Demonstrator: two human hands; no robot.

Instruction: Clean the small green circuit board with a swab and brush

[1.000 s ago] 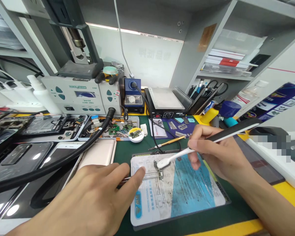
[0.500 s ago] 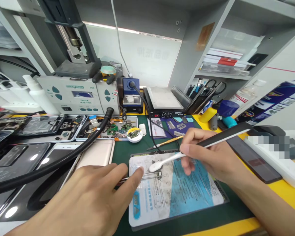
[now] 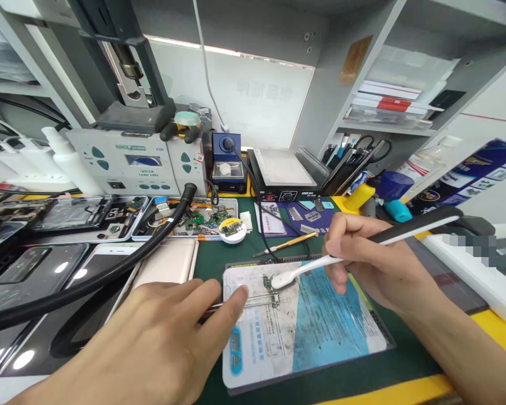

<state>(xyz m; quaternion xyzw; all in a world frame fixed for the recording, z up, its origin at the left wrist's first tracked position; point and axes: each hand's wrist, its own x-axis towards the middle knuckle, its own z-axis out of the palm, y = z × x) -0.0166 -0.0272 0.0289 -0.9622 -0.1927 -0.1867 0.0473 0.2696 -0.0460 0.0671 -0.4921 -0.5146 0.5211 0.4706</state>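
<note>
My left hand is closed around a pair of tweezers, whose tips rest at the lower end of a small green circuit board. The board lies on a white and blue printed pad with dark smudges. In my right hand is a toothbrush with a white neck and a black and white handle. Its head is at the board's right edge, back up, bristles hidden. Fingers of my left hand cover the rear of the tweezers.
Behind the pad lie a yellow-handled pen-shaped tool and a round tin. A thick black hose crosses the phones at left. A hot-air station, heating plate and parts tray line the back.
My right hand and the toothbrush have moved right, and the brush head has slid rightward, exposing more of the circuit board. My left hand and the tweezers hold nearly the same place.
</note>
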